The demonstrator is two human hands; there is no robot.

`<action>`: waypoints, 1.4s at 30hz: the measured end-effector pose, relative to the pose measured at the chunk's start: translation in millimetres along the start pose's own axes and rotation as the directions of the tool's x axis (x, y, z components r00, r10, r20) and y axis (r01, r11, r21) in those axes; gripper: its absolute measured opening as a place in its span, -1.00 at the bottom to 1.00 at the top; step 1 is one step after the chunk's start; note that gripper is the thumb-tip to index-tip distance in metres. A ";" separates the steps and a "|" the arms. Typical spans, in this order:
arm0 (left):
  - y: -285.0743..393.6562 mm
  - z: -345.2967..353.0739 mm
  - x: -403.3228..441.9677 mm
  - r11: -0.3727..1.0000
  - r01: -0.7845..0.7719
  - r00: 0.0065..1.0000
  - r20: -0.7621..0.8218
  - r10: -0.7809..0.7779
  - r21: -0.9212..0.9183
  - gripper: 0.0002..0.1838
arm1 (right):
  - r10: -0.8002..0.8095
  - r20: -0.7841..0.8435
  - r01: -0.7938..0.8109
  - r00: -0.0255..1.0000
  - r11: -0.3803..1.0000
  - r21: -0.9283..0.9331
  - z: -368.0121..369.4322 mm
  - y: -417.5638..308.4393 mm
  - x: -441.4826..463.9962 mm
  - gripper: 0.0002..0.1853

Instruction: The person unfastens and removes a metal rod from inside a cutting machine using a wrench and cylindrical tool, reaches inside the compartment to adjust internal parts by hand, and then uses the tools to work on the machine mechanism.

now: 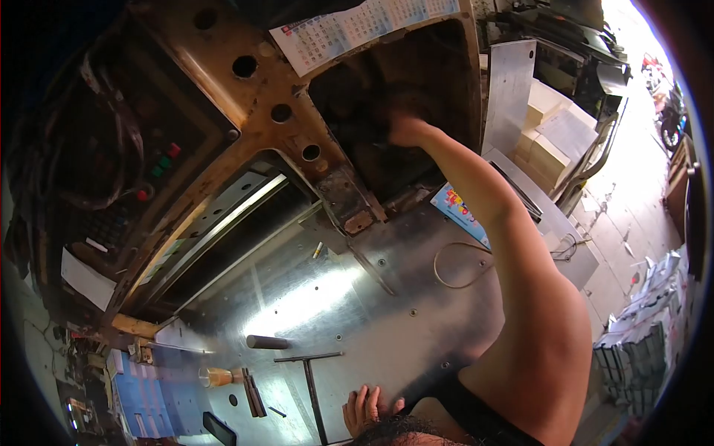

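Note:
My right arm reaches up into the dark opening of a rusty, brown-painted machine frame [256,115]. At the opening, my right hand [410,130] is blurred and partly in shadow, so its fingers and anything in them cannot be made out. My left hand [362,410] rests on the metal table [387,327] at the lower edge, its fingers spread and holding nothing. Just left of it lies a T-shaped metal bar [311,390]. A short metal cylinder [268,342] lies farther up the table, and a thin wire loop [437,266] lies below my right forearm.
A printed calendar [357,33] hangs above the opening. A colourful booklet [457,212] lies beside my right arm. Cardboard boxes [543,141] and stacked sheets [643,334] stand to the right. A glass of brown liquid [216,377] and a phone [219,428] are at lower left.

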State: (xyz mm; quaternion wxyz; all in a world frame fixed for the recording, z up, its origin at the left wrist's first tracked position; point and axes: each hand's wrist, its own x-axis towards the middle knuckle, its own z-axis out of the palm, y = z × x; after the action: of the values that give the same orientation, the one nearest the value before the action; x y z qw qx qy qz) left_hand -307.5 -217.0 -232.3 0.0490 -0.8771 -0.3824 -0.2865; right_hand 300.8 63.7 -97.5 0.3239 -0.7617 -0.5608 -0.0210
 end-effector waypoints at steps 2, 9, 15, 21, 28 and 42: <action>1.0 -5.9 4.6 1.000 -0.001 0.999 0.042 0.001 -0.004 -0.34 | 0.003 0.010 -0.003 1.000 1.000 -0.002 4.8 11.5 -0.6 -0.37; 7.3 -6.9 11.1 0.999 -0.031 0.999 -0.044 0.031 0.010 -0.44 | 0.035 0.074 -0.028 0.997 0.995 -0.099 5.2 9.4 5.9 -0.34; -0.9 3.8 8.7 0.996 -0.076 0.991 -0.111 0.081 0.044 -0.48 | -0.118 -0.046 0.118 0.992 0.993 -0.023 4.4 7.9 1.4 -0.30; 12.6 -11.8 21.5 0.998 -0.051 0.996 -0.077 0.053 0.031 -0.47 | -0.094 -0.078 0.102 0.992 0.989 0.109 28.2 37.5 13.1 -0.36; 3.1 -1.5 13.8 0.998 -0.060 0.993 -0.105 0.062 0.028 -0.59 | -0.102 -0.079 0.116 0.992 0.976 0.187 10.7 18.8 15.4 -0.35; 3.0 12.4 15.4 0.997 -0.044 0.967 -0.246 0.058 0.062 -0.88 | -0.068 -0.104 0.078 0.992 0.993 0.092 -7.8 -2.2 -5.2 -0.38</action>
State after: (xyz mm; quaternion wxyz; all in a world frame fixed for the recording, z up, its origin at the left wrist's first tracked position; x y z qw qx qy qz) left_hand -291.3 -205.5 -233.9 0.1283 -0.8422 -0.3585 -0.3817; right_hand 299.5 55.8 -92.4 0.3870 -0.7222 -0.5716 -0.0442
